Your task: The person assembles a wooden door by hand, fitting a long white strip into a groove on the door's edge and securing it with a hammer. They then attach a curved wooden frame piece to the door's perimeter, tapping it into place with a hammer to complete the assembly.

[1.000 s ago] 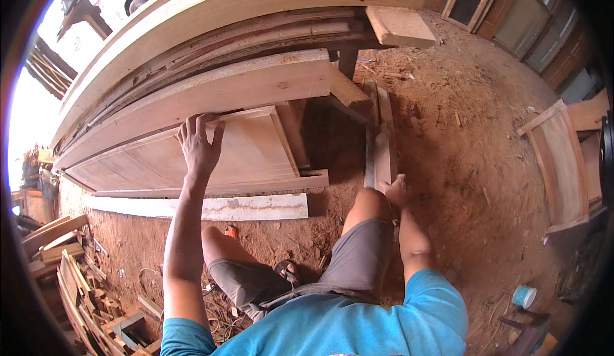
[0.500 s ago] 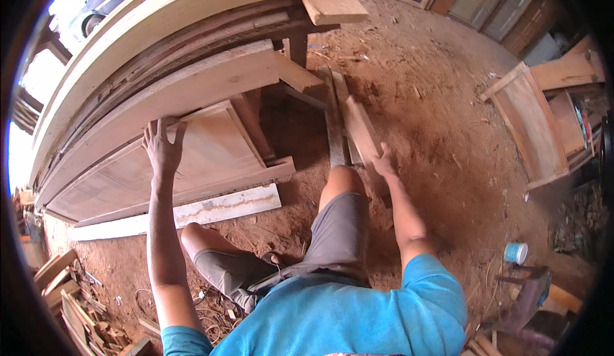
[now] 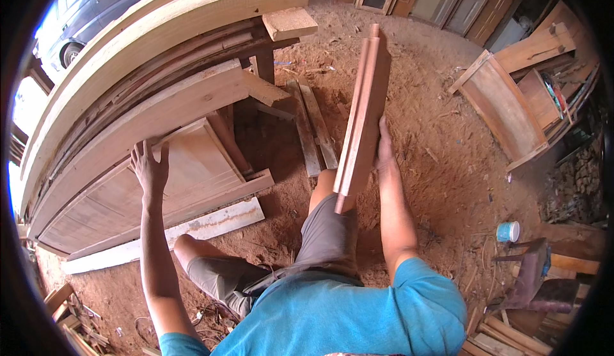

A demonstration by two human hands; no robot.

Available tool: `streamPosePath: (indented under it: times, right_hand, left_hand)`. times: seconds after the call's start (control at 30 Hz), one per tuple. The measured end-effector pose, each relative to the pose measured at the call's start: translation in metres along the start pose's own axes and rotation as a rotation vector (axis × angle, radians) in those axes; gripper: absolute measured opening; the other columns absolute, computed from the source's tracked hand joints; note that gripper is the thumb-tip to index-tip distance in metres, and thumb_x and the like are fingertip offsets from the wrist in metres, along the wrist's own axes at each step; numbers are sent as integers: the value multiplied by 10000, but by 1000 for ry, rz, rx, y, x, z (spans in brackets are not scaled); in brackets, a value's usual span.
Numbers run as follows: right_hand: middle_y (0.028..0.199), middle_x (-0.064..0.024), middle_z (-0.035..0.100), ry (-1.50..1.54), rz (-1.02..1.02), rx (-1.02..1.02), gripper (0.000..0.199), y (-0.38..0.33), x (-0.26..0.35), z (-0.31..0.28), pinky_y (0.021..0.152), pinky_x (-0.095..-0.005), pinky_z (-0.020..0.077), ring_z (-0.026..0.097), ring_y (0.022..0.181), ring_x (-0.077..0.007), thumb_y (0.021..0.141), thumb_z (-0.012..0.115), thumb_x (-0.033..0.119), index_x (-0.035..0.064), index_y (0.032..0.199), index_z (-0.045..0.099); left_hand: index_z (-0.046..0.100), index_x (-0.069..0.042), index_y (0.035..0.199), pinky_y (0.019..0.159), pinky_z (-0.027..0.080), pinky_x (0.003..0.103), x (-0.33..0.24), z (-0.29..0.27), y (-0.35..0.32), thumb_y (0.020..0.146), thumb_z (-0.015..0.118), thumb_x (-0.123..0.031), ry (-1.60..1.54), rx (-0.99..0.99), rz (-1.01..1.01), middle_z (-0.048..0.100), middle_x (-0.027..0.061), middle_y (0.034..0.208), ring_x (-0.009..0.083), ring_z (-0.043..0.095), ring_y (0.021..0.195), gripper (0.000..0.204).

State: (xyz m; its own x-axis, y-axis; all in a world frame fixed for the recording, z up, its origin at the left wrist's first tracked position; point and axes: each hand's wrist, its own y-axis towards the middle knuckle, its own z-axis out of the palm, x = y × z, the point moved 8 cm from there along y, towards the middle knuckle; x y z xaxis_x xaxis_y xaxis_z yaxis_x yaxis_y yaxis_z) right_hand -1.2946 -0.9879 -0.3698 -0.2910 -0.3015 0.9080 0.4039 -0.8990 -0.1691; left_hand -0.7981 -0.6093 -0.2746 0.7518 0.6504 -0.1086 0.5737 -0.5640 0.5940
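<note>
My right hand (image 3: 385, 148) grips a short grooved wooden rail (image 3: 363, 116) from its right side, with some fingers hidden behind it. The rail stands tilted above my knee, a narrow tenon at each end. On the left, my left hand (image 3: 151, 167) has its fingers spread and rests at the upper edge of a framed wooden door panel (image 3: 192, 158). That panel leans against a thick plank (image 3: 153, 110), on a lower rail above the dirt floor. Along its front lies a pale, stained board (image 3: 217, 220).
Stacked lumber (image 3: 211, 10) fills the upper left, with a wood block (image 3: 289, 23) on its end. Two narrow strips (image 3: 313, 129) lie on the dirt ahead. A wooden frame (image 3: 502, 110) stands at right, near a blue-and-white tub (image 3: 508, 231). Scrap wood (image 3: 67, 317) lies lower left.
My right hand has lifted and turned the rail, which now stands more upright and shows its grooved edge. My left hand stays at the panel edge. The view has shifted slightly.
</note>
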Motion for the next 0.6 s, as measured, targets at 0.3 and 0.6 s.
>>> streamPosePath:
  times: [0.3, 0.6]
  right_hand:
    - [1458, -135, 516, 146, -221, -126, 816, -33, -14, 72, 1118, -455, 426, 517, 1312, -275, 895, 791, 448, -11, 1474, 445]
    - [1324, -93, 616, -516, -132, 427, 648, -45, -60, 177, 1091, -365, 417, 564, 1225, -212, 860, 863, 224, -21, 1378, 561]
  left_hand:
    - [688, -185, 1161, 1031, 408, 472, -1, -20, 1, 935, 697, -438, -150, -34, 59, 634, 112, 1170, 343, 543, 1189, 340]
    - [695, -195, 1161, 1075, 363, 481, 15, -5, -1, 900, 689, -577, -110, 88, 2, 635, 71, 1210, 304, 529, 1247, 462]
